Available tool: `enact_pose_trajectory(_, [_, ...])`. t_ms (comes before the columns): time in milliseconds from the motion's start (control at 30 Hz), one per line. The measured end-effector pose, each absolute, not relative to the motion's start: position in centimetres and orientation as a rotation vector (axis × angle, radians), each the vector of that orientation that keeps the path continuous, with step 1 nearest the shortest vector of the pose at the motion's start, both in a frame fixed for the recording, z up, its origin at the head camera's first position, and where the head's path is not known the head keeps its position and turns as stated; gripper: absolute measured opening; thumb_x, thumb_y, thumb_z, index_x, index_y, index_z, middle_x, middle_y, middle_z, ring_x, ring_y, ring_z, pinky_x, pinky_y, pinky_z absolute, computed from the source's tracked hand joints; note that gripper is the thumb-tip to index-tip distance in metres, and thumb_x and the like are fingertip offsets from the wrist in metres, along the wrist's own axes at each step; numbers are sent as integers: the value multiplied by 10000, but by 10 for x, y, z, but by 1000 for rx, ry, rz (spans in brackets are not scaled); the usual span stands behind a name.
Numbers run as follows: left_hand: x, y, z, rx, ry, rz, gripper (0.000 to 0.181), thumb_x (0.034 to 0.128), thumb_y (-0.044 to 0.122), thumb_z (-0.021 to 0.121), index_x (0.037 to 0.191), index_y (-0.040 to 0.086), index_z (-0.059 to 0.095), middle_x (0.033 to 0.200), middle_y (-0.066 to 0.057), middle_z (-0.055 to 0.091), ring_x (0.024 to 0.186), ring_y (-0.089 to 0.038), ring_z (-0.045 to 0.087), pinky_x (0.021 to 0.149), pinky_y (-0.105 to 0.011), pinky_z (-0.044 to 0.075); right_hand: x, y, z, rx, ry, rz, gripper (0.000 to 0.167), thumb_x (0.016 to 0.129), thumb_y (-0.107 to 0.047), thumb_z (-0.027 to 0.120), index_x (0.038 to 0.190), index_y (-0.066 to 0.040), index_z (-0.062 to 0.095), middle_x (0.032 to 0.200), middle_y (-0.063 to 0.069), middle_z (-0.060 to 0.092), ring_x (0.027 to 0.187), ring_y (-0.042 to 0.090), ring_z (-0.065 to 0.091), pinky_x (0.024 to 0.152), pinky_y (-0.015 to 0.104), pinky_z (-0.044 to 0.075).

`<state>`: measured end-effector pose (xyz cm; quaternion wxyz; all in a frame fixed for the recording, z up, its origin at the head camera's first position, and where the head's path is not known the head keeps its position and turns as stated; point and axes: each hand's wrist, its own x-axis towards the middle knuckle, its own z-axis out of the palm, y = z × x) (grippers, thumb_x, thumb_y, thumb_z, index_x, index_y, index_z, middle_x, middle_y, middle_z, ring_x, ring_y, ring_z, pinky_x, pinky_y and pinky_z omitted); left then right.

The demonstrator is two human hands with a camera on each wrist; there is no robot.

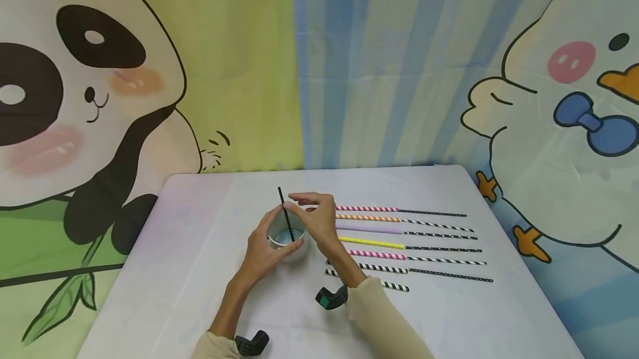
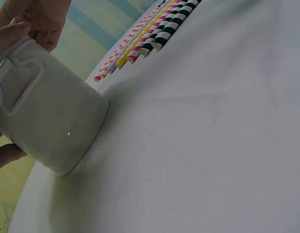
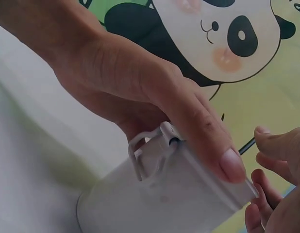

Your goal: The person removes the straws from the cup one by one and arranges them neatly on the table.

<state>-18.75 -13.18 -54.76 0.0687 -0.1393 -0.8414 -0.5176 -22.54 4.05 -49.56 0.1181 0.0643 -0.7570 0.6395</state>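
Observation:
On the table stands a pale, partly see-through jar (image 1: 298, 255) with a wire clasp loop on its side, seen large in the left wrist view (image 2: 62, 116). My left hand (image 1: 263, 249) grips its body and rim, thumb towards me. Between thumb and fingertips, my right hand (image 1: 321, 221) pinches a thin black stick (image 1: 289, 224), which leans in the jar with its upper end above the rim. The jar's bottom looks bluish; whether it holds liquid I cannot tell. In the right wrist view, the left hand (image 3: 150, 85) covers part of the rim.
Right of the jar lie several patterned paper straws (image 1: 371, 229) in rows: pink, orange, purple, yellow and black-striped. Thinner black-and-white straws (image 1: 444, 249) continue most rows to the right. Curtains printed with a panda (image 1: 160, 120) and a white bird (image 1: 559, 181) hang around the white table (image 1: 175, 270).

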Motion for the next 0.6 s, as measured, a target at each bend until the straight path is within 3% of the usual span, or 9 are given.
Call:
enact_pose_trajectory(167, [-186,-132,-546,-419,-2535,-1548,959,870,413,922,1679,272,426,1586,-102,582,1325,-410,644,1000,-632,566,-230,31,-497,190,-2221,1840,203,888,-207,930,1071,-130,887,1106,32,857,1052,262,765,940,604,586])
enact_pose_trajectory(400, [-185,-131,-547,-408,-2559,-1499,982,867,425,920,1684,208,420,1626,-124,556,1388,-421,617,1026,-649,559,-232,25,-497,187,-2229,1789,98,895,-168,918,985,-136,896,1035,43,857,940,239,778,818,427,604])
enact_pose_trajectory(600, [-186,-132,-546,-409,-2555,-1498,972,872,425,916,1686,246,417,1607,-119,569,1358,-391,627,1005,-640,566,-228,26,-486,193,-2175,1876,94,920,-169,896,1005,-129,894,1039,59,858,939,211,773,848,426,602])
